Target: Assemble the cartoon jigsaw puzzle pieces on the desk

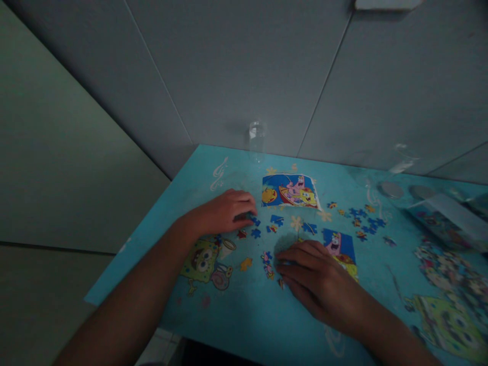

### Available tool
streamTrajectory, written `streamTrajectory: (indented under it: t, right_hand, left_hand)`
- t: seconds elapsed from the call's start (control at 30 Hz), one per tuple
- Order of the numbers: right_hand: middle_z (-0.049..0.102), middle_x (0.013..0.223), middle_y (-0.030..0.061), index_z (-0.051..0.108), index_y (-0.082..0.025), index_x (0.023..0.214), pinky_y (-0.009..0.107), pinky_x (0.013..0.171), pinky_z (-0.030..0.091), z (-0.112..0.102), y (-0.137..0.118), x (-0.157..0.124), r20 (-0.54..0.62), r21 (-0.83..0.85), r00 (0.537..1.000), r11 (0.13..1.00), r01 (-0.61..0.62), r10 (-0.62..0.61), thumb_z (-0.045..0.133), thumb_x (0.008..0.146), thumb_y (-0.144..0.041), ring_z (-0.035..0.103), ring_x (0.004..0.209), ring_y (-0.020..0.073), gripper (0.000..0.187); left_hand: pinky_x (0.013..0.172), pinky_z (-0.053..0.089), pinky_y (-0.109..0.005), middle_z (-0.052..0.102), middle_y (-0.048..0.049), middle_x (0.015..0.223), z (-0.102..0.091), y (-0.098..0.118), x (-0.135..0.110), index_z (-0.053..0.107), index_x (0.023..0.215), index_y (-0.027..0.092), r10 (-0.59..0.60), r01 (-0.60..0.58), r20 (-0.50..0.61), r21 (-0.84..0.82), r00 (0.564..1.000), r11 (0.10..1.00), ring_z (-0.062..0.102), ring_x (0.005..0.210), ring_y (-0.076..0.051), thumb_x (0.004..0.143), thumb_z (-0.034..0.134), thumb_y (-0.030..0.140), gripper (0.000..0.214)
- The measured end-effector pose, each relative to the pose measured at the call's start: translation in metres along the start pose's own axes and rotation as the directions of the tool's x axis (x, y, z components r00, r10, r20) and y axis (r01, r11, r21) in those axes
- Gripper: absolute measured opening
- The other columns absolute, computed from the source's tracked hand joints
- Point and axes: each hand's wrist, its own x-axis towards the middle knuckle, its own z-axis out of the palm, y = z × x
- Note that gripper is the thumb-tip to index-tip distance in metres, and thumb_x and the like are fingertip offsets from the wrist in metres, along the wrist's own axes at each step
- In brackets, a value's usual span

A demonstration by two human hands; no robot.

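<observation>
My left hand [231, 211] rests on the table with its fingers curled and a small blue puzzle piece [254, 221] pinched at the fingertips. Just below that lies another blue piece [255, 233], apart from the hand. Bent and held together, the fingers of my right hand [310, 267] touch down beside a short strip of joined pieces [267, 265]; what they hold, if anything, is hidden. A small piece [281, 283] lies by its thumb. Partly covered by this hand is a joined puzzle section [339, 249] with a pink starfish figure. Beyond both hands lies a printed picture card [290, 191].
Loose blue pieces [368, 221] lie to the right, and a yellow piece [246, 263] lies between my arms. A clear cylinder [257, 142] stands by the wall. At far right are a clear container [450, 218], a round lid [392, 189] and a piece pile [450, 269].
</observation>
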Motion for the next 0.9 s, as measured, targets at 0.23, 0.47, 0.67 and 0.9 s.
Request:
streamTrajectory:
  t: [0.23,0.47,0.67,0.9]
  right_hand:
    - [0.071,0.121,0.0031,0.071,-0.025,0.117,0.043,0.102,0.046,0.0004,0.0009,-0.0013,-0.006,0.005,1.000,1.000,0.004,-0.004,0.056,0.100,-0.022,0.063,0.112,0.0211,0.023]
    - [0.072,0.118,0.0044,0.072,-0.025,0.117,0.043,0.098,0.049,0.0000,0.0009,0.0000,-0.024,-0.005,0.999,1.000,0.025,-0.025,0.057,0.100,-0.021,0.065,0.109,0.0216,0.023]
    - [0.072,0.118,0.0050,0.072,-0.025,0.116,0.044,0.098,0.049,-0.0005,0.0007,0.0007,-0.019,0.000,0.999,1.000,0.030,-0.030,0.056,0.100,-0.021,0.064,0.109,0.0225,0.023]
    - [0.071,0.119,0.0046,0.071,-0.024,0.117,0.044,0.099,0.047,-0.0006,0.0005,0.0001,-0.007,0.006,1.000,1.000,0.022,-0.022,0.055,0.101,-0.021,0.063,0.111,0.0226,0.023]
  left_hand:
    - [0.099,0.044,-0.038,0.066,-0.0056,0.116,0.0019,0.0006,0.0018,0.071,0.110,0.023,-0.008,0.007,0.034,0.019,0.999,1.000,0.062,0.108,-0.021,0.097,0.066,0.030,0.015]
    - [0.099,0.043,-0.038,0.067,-0.0048,0.113,0.0019,0.0007,0.0017,0.069,0.107,0.022,-0.009,0.009,0.029,0.001,1.000,1.000,0.062,0.108,-0.021,0.097,0.065,0.031,0.014]
    - [0.099,0.043,-0.037,0.067,-0.0037,0.112,0.0016,-0.0002,0.0017,0.068,0.109,0.023,-0.014,0.014,0.034,0.007,0.999,1.000,0.062,0.107,-0.020,0.097,0.065,0.029,0.013]
    - [0.101,0.041,-0.038,0.067,-0.0053,0.114,-0.0023,0.0074,0.0032,0.068,0.112,0.023,0.019,-0.019,0.048,-0.011,0.999,1.000,0.062,0.108,-0.020,0.100,0.061,0.031,0.016]
